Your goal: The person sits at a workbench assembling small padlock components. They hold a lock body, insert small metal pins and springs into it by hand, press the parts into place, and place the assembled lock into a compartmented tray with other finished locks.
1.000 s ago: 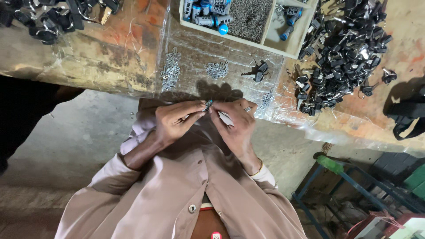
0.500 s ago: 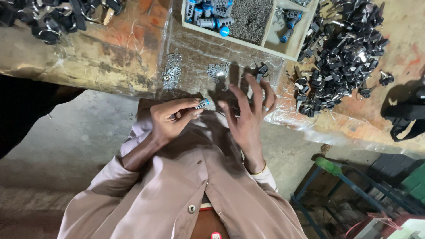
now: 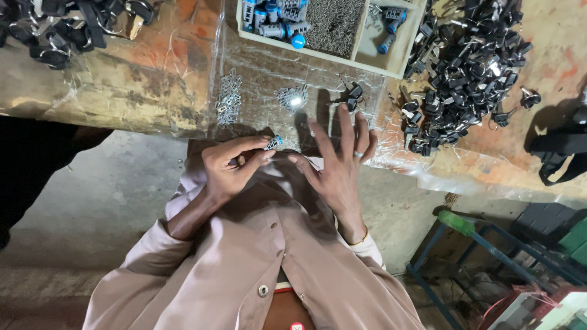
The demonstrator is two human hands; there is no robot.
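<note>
Few packages or labels in view. Small cylinder with blue cap and a printed label band, pinched in left hand fingertips at table's near edge. Similar labelled blue-capped cylinders lie in far cream tray, left compartment; two more in its right compartment. Clear plastic sheet covers the table. No signs, no screens.
</note>
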